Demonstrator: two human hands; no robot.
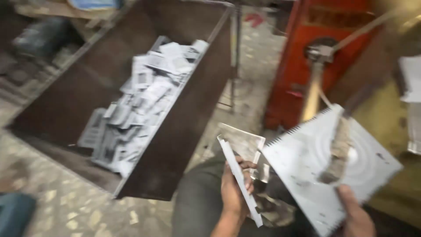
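Head view: left hand [232, 188] grips a narrow metal strip [240, 180] edge-on — right hand [357, 215] pinches a toothed metal plate [326, 162] by its lower corner.

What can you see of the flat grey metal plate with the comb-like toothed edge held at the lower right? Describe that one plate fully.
The flat grey metal plate with a toothed edge is roughly square sheet metal, dull silver with dark specks. Fine comb-like teeth run along its upper left edge, and faint pressed rings mark its middle. It is tilted, one corner pointing right. The right hand grips its lower edge, thumb on top. A rough brownish strip lies across its face.
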